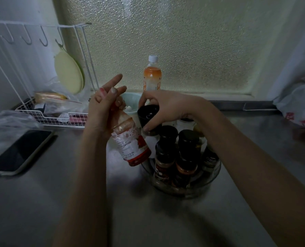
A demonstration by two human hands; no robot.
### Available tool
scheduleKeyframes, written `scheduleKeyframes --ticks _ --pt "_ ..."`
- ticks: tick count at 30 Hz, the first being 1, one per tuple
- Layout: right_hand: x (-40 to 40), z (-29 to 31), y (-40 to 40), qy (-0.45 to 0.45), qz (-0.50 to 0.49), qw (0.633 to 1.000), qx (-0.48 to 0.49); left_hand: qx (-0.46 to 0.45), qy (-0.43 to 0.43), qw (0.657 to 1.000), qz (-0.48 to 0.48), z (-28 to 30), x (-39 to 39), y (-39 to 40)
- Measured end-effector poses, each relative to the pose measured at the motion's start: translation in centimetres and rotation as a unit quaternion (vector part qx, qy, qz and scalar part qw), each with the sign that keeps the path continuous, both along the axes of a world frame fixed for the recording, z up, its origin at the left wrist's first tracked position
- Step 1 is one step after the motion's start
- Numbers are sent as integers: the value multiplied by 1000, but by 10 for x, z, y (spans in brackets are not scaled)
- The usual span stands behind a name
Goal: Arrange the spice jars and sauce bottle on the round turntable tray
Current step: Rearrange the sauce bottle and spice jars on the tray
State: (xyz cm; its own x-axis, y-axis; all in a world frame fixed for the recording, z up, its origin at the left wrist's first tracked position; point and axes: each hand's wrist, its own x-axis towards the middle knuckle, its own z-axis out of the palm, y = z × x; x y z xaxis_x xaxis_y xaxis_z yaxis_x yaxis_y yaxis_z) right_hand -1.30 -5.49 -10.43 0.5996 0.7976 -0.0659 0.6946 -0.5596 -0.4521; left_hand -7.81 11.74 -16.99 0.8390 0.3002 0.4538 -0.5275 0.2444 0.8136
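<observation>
No text can be read anywhere. The sauce bottle [130, 139] carries a red and white label with fine print too blurred to make out. The drink bottle [152, 75] shows orange lettering, illegible. The spice jars [176, 157] bear labels too dark to read.

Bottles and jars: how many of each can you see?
Bottles: 2, the sauce bottle held tilted in the left hand and a drink bottle by the window.
Dark-lidded jars: at least 5, one in the right hand.
Total: at least 7.
</observation>
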Motion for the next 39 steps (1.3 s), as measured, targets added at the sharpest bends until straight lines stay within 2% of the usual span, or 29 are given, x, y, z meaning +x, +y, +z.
scheduleKeyframes --ticks 3,7,10,12,13,15,18,20,25,29,32,34,39 --pt "0 -7 -4 -3 -19 999 34 -21 -12 1000 13 2 1 -5" --pt "1 -9 -14 14 -40 999 19 -34 -38 998 25 6 -1 -12" --pt "-8 -5 -37 40 -98 981 160 -20 -47 998 38 7 -3 -16" --pt "-17 -5 -58 7 -149 950 276 -7 -45 998 53 9 -4 -20" --pt "-22 -6 -69 -13 -162 939 302 -1 -43 997 57 11 -5 -22" --pt "-33 -11 -86 -45 -160 947 275 8 -42 997 60 14 -6 -26" --pt "-51 -26 -103 -85 -127 980 124 50 -37 996 70 18 -10 -29" --pt "-60 -32 -107 -133 -111 983 60 91 -33 993 69 21 -13 -34" --pt "-57 -29 -128 -29 -131 975 177 148 -4 988 38 21 -21 -53" --pt "-45 -35 -144 -86 -156 972 150 156 28 987 9 16 -24 -54" --pt "-41 -53 -136 -212 -154 960 98 164 19 986 23 16 -27 -59" --pt "-44 -64 -129 -258 -163 946 110 168 16 985 35 15 -28 -63" --pt "-51 -73 -128 -220 -181 938 199 186 11 980 65 13 -24 -66"
